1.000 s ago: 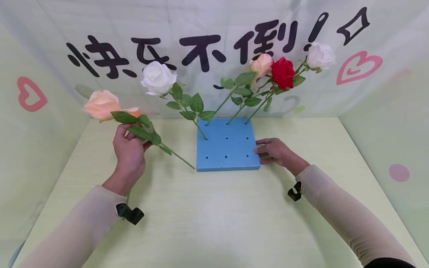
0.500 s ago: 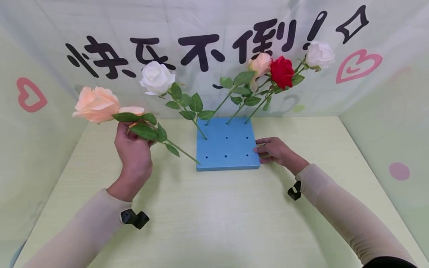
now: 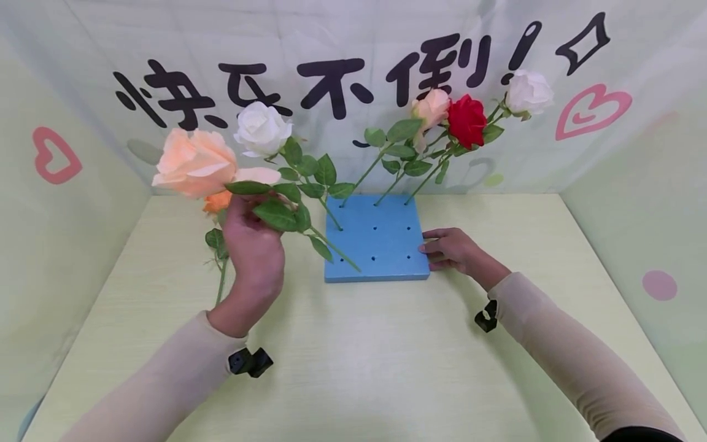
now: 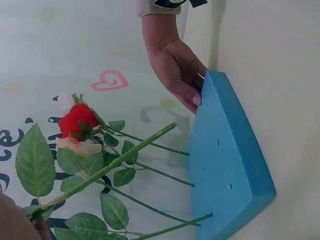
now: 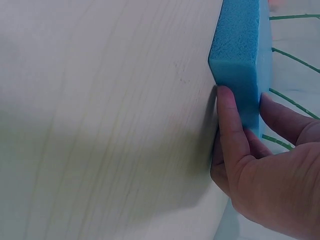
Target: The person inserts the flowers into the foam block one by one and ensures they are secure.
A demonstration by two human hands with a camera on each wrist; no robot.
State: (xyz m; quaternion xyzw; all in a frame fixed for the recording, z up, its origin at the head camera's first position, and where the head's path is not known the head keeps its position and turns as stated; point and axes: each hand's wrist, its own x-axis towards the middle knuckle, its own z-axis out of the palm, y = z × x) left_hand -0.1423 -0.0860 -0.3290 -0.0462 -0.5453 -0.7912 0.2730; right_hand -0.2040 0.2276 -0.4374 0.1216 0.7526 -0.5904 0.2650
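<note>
My left hand (image 3: 255, 261) grips a peach rose (image 3: 194, 162) by its stem just under the leaves. The bloom points up and left, and the bare stem end (image 4: 160, 134) hangs over the front of a blue foam block (image 3: 391, 243) with rows of small holes. Along the block's right side, my right hand (image 3: 454, 249) holds the edge, fingertips against the side face and one at the top edge. In the block stand a white rose (image 3: 262, 129) at the left and several more at the back, among them a red rose (image 3: 467, 121).
An orange rose (image 3: 218, 202) lies on the table behind my left hand and is partly hidden by it. A cloth backdrop (image 3: 331, 37) with black lettering rises behind the block, with side panels at left and right. The pale wooden table (image 3: 364, 362) extends in front.
My left hand has moved right with the peach rose, bringing its stem end from beside the block to above its front holes. The orange rose shows more now. The right hand has stayed put.
</note>
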